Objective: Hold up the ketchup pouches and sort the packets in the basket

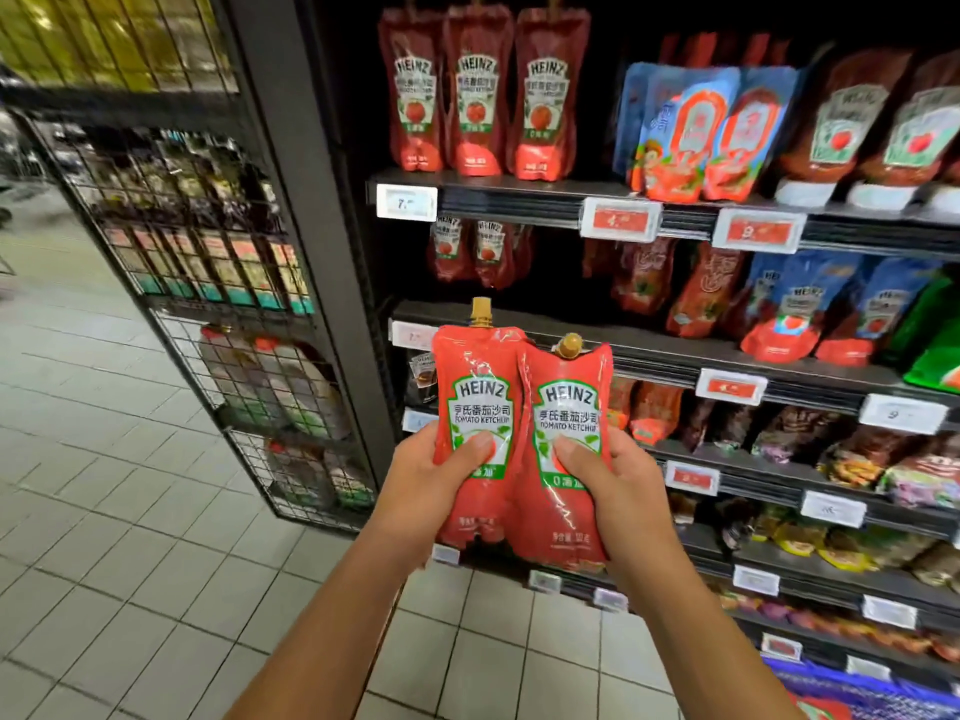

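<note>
Two red Heinz tomato ketchup pouches with gold caps are held up side by side in front of a shop shelf. My left hand [434, 478] grips the left pouch [475, 387] from its left edge, thumb pressed on the label. My right hand [610, 483] grips the right pouch [566, 511] from its right edge, thumb on its label. The pouches touch along their inner edges, and the right one sits slightly lower. Both stand upright, labels facing me.
Dark shelves [519, 192] hold more ketchup pouches [478, 96], blue pouches [701, 127] and price tags [621, 219]. A black wire rack [218, 283] of packaged goods stands at the left. Pale tiled floor [130, 537] lies below. A blue basket edge [852, 693] shows at bottom right.
</note>
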### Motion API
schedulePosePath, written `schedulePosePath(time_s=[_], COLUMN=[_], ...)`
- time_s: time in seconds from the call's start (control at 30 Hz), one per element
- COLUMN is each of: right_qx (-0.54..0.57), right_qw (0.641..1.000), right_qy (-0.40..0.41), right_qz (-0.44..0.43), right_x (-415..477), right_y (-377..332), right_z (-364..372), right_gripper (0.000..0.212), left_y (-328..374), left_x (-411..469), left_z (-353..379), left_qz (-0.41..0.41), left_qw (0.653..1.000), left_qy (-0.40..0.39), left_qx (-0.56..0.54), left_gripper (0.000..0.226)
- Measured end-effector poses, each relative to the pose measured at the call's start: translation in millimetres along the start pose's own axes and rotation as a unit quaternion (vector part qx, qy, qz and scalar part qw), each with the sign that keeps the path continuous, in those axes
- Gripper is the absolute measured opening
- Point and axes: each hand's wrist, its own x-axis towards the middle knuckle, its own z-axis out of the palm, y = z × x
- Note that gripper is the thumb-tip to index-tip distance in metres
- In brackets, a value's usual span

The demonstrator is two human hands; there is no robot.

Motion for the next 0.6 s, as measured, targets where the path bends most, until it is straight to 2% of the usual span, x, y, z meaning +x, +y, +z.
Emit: schedulePosePath(time_s=[0.23,0.43,0.6], right_qx=[0.009,-0.011,-0.013], right_qw=[1.000,0.999,0.998], right_qy=[-0.006,-0.033,-0.053], right_qz=[-0.012,0.010,0.043], right_x=[49,106,150], right_y=[-5,2,10], right_z=[-1,-5,-2], right_gripper=[0.013,0.017,0.028], left_y=[6,1,-9], left_x=[45,95,133], left_z=[1,-3,-9], left_qz=[0.022,0.005,-0.036], left_qw=[1.000,1.000,0.996], left_qy=[-0.021,0.004,0.046], left_qx=[-0.008,-0.024,-0.071], left_gripper=[0.020,0.024,0.042])
